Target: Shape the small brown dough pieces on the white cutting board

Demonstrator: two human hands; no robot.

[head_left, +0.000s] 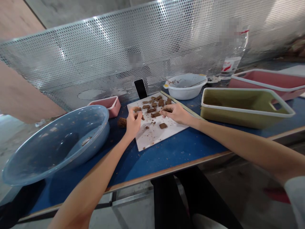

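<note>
A white board lies on the blue table, scattered with brown crumbs and several small, clay-like brown pieces. My left hand is at the board's left edge, its thumb and forefinger apart around brown pieces that the fingers partly cover. From the right, my right hand reaches over the board, thumb and forefinger pinched at the end of an oblong brown piece. A squarish brown piece rests nearer to me. Behind the hands sits a group of brown blocks.
A big blue basin stands left, near a brown lump and a small pink bin. A phone leans behind the board. To the right are a white basin, green bin, pink bin and plastic bottle.
</note>
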